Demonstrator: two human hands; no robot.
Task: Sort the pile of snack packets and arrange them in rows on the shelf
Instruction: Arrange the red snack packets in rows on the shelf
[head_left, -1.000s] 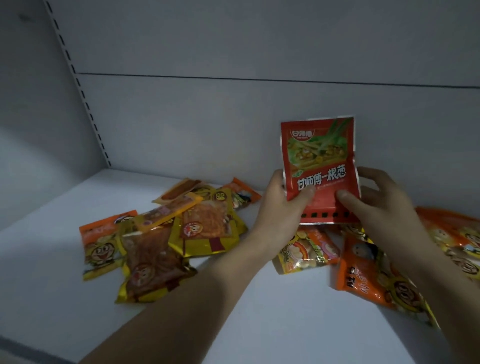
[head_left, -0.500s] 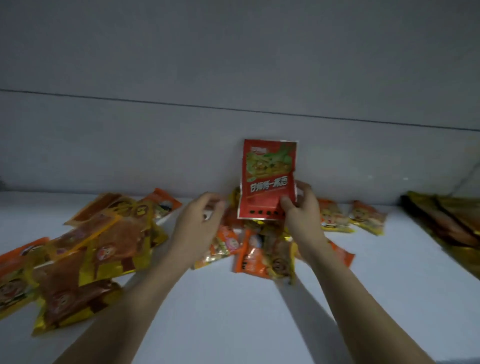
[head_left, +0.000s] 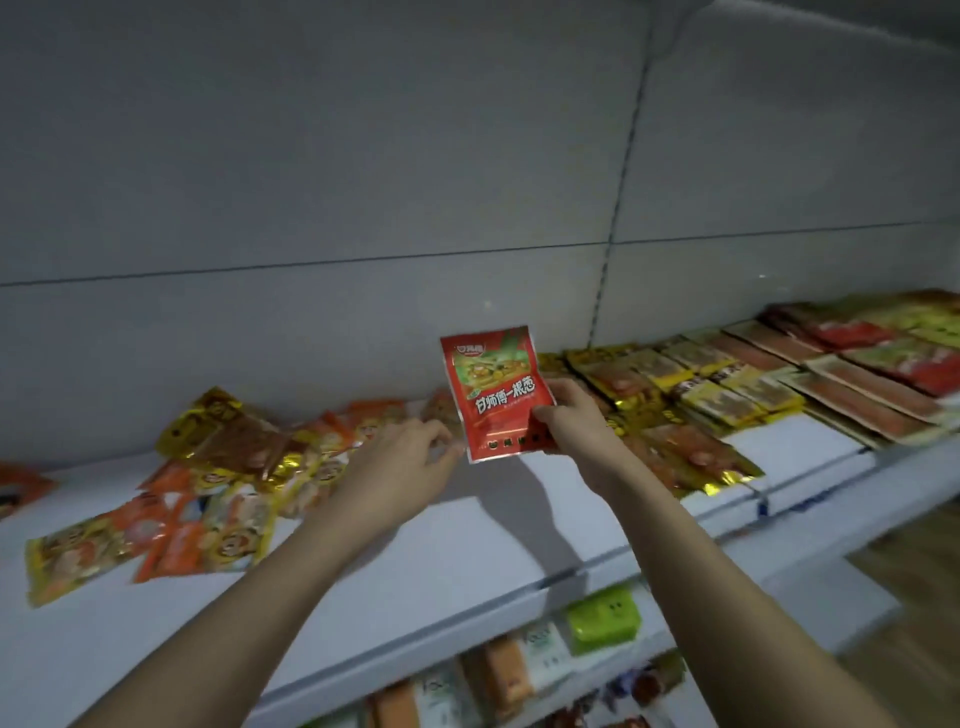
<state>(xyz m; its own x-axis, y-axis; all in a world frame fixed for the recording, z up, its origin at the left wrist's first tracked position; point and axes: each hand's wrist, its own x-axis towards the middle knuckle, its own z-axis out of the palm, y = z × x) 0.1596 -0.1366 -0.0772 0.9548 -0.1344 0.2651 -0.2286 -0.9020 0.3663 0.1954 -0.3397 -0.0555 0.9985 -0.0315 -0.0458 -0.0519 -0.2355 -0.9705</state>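
The white shelf (head_left: 467, 551) carries everything. To the right of the red packet (head_left: 496, 392), sorted packets (head_left: 727, 384) lie in rows; to its left lies the loose pile (head_left: 208, 493). The red packet is held upright above the shelf, between both. The right hand (head_left: 571, 415) pinches its lower right edge. The left hand (head_left: 400, 467), just left of it, has relaxed fingers and holds nothing

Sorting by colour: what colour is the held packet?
Red packet, green food picture on top; head view.
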